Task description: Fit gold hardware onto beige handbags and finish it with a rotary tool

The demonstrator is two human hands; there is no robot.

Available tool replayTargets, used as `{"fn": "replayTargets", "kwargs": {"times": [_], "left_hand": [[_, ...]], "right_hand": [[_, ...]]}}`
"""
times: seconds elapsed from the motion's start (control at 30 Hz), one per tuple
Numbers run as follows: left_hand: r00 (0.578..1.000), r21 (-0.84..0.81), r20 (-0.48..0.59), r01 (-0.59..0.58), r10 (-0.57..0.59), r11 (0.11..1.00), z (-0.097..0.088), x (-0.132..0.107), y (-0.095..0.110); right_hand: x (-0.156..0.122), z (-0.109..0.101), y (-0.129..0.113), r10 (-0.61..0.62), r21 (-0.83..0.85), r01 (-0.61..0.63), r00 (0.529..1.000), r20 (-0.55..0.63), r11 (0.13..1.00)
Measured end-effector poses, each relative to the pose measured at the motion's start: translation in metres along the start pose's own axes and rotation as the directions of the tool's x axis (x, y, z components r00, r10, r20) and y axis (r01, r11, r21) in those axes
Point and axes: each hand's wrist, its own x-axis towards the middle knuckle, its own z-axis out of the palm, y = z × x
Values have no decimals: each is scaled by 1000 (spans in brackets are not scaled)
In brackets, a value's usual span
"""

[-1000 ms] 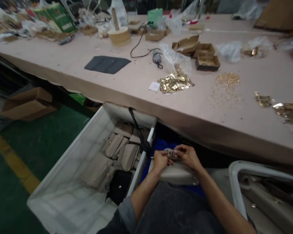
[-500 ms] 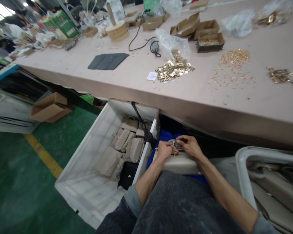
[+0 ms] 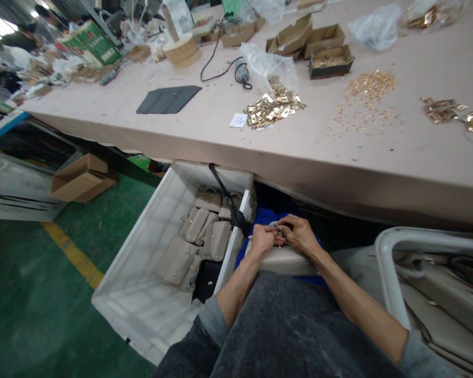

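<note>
Left hand (image 3: 263, 240) and right hand (image 3: 302, 234) pinched small metal piece (image 3: 279, 231)

They held it over a beige bag (image 3: 286, 261), which lay amid blue cloth (image 3: 265, 216), beside a white bin (image 3: 144, 249) and below the edge of the bench (image 3: 205, 128)

Beige bag (image 3: 289, 261); vivid blue cloth (image 3: 263, 216).
White tub (image 3: 142, 262): beige bags (image 3: 177, 260), one black item (image 3: 206, 282). Tabletop (image 3: 199, 128): plain dusty pink. Metal pieces (image 3: 271, 111): gold. Flat panel (image 3: 167, 100): dark grey. Floor (image 3: 23, 283): green, yellow stripe (image 3: 73, 254). Garment (image 3: 291, 336): mottled charcoal.
</note>
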Motion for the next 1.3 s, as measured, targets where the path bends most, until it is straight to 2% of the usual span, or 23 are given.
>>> {"fn": "replayTargets", "kwargs": {"times": [0.2,0.53,0.73,1.0,1.2,1.3], "left_hand": [[1000,-18,2,4,-4,1000,0,-2,2],[999,-25,-13,47,-47,999,0,-3,3],[998,-11,-10,62,-62,998,1,-4,7],[999,41,8,43,-44,998,0,-3,5],[998,146,55,-21,13,989,-3,-7,3],[993,231,97,-87,66,969,-5,-14,4]], "right_hand": [[-1,-1,-1,-23,-46,23,1000,-14,999],[0,1,-4,17,-93,-19,999,-29,995],[0,3,-1,29,-93,-32,999,-32,995],[1,4,9,90,-178,-97,995,-45,979],[2,2,13,171,-19,-169,980,105,985],[2,-1,10,196,41,-202,973,123,978]]}}
